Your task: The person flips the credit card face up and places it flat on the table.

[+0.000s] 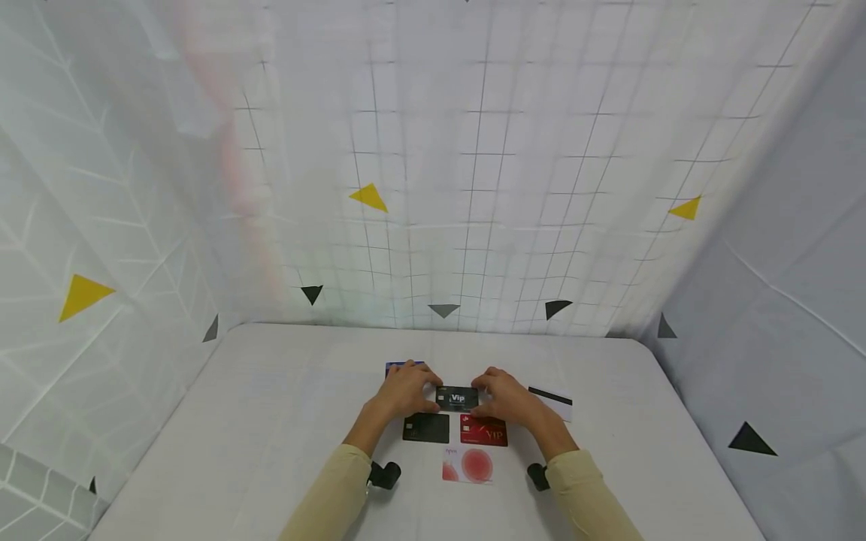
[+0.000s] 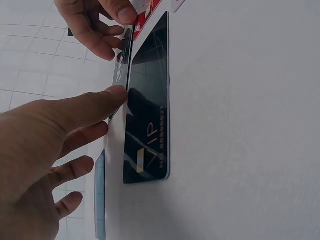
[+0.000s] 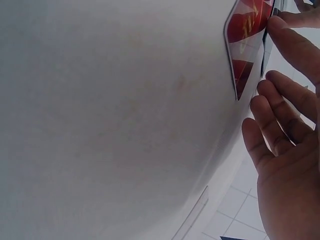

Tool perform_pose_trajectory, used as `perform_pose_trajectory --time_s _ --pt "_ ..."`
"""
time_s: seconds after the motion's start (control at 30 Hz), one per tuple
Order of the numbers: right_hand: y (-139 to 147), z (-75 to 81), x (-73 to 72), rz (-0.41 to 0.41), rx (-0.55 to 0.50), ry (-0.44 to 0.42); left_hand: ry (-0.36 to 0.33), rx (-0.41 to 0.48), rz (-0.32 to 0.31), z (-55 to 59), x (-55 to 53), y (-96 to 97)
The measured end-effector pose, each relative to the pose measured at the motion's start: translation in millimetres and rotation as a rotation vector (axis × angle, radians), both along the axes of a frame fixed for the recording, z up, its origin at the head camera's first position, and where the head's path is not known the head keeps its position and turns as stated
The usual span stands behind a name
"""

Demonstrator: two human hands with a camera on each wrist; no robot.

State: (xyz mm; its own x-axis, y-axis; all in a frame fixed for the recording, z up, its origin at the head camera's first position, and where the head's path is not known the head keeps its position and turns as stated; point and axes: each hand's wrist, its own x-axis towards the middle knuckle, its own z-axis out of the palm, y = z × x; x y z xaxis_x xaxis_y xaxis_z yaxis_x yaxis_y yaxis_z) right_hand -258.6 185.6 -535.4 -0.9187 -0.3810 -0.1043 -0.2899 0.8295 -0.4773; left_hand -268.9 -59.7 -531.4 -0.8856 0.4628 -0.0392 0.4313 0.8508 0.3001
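A black card printed "Vip" [image 1: 457, 398] lies between both hands in the head view. My left hand [image 1: 406, 391] grips its left end, thumb at the lower corner and index finger at the upper one. The right hand [image 1: 502, 396] holds the right end the same way. Just below are a dark card [image 1: 426, 427], whose "VIP" lettering shows in the left wrist view, and a red VIP card [image 1: 483, 430]. In the right wrist view the right thumb is at the edge just beyond the red card [image 3: 245, 30].
A pink and white card [image 1: 468, 465] lies nearest the person. Partly behind the left hand is a blue card [image 1: 395, 367]. A white card with a black stripe [image 1: 555, 403] lies right of the right hand. Around the white table [image 1: 284, 421] hang white patterned curtains [image 1: 433, 263].
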Motion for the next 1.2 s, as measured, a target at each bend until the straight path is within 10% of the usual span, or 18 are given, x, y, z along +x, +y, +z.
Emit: perform_pose_trajectory --time_s 0.73,1.2 --pt "-2 -2.4 -2.8 -0.008 -0.014 0.004 0.034 0.015 -0.002 -3.6 -0.1 -2.5" --pt "41 12.9 14.0 -0.116 -0.165 0.036 0.120 0.133 -0.073 -2.6 14.8 42.6"
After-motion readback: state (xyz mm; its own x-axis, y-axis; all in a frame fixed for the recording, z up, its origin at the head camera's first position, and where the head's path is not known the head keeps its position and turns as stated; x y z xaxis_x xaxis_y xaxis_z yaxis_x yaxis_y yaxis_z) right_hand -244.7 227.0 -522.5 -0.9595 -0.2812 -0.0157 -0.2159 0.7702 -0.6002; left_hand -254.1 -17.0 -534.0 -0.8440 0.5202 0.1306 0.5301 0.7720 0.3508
